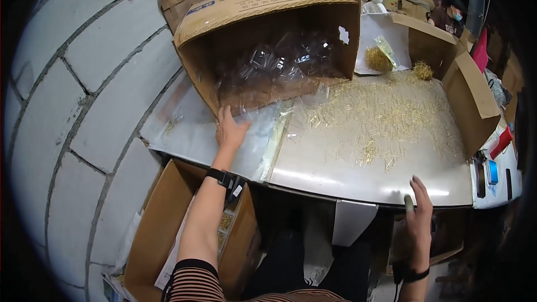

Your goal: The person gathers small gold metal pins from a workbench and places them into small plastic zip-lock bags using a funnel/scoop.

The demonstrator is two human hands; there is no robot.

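My left hand (230,131) reaches to the near lower edge of a large cardboard box (263,11) lying on its side. Its fingers are apart by the flap, beside a bit of clear plastic; no firm hold shows. Inside the box lies a heap of clear plastic cases (279,61). Over the table's front edge, my right hand (419,207) hovers with fingers spread and nothing in them; something greenish covers its thumb. Beyond it, many thin gold wire pieces (386,117), like small pins or clips, are scattered across the pale tabletop (319,165).
Gold wire bundles (377,60) lie at the back. Cardboard walls (475,86) border the table's right side. Below my left arm stands an open carton (162,218) holding small cases. A block wall (89,106) rises at left. At far right are a blue tape roll (492,171) and a person (447,15).
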